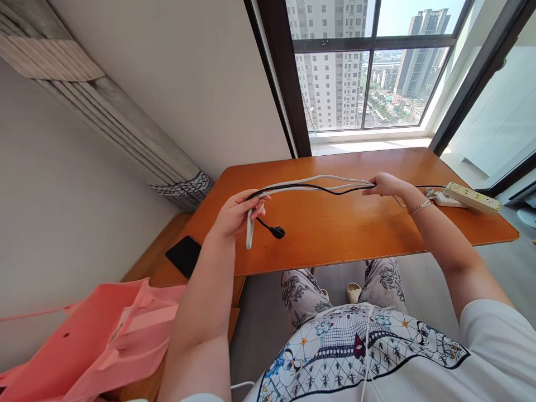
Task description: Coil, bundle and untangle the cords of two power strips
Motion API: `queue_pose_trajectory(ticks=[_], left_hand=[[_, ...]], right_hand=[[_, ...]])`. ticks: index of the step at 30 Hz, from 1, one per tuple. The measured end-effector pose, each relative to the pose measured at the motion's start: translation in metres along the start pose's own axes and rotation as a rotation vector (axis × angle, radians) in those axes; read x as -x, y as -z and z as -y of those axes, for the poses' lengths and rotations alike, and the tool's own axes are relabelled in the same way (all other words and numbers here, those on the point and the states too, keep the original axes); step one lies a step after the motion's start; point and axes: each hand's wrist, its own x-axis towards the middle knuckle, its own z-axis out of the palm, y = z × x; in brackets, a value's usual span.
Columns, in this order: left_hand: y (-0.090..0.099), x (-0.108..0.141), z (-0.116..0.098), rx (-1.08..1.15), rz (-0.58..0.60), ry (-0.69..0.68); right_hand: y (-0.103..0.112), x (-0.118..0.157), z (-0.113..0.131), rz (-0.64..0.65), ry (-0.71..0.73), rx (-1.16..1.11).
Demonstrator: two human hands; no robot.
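My left hand [239, 212] is closed round a bundle of power cords, a black cord [312, 186] together with white cords [326, 177]. From that hand hang a white cord loop [249, 231] and a black plug [277, 231], over the wooden table [335, 234]. The same cords stretch across to my right hand [387, 185], whose fingers are closed on them at the other end. Right of this hand lie a yellowish power strip [472, 197] and a white power strip [450, 199], with a black cord running toward them behind my wrist.
A pink bag [121, 335] sits at the lower left, near a flat black object [184, 255]. The table's near edge is just above my knees. A window [368, 84] stands behind the table, and a grey curtain [125, 128] hangs at the left.
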Motion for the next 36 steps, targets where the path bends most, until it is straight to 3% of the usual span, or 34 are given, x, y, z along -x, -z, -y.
queue_pose_trajectory(ticks=[2,5,11,20,26,31,36], left_hand=[[0.004,-0.004,0.009,0.032,-0.038,0.006],[-0.002,-0.010,0.019,0.039,-0.045,0.047],[-0.041,-0.018,0.027,0.074,-0.034,0.056],[-0.102,-0.021,0.039,0.147,0.066,0.082],[-0.148,-0.022,0.057,0.191,0.100,0.295],[-0.181,-0.034,0.076,0.375,0.095,0.473],[-0.193,-0.046,0.080,0.657,0.026,0.502]], right_hand=[[0.020,0.011,-0.016,0.010,0.052,-0.285],[0.036,0.020,-0.023,-0.172,0.150,-0.598],[0.037,0.016,0.014,-0.478,0.245,-1.026],[0.037,-0.026,0.061,-0.784,0.454,-1.137],[0.025,-0.053,0.092,-0.807,0.613,-1.096],[0.010,-0.044,0.132,-0.830,0.581,-1.335],[-0.002,-0.015,0.154,-0.837,0.493,-1.463]])
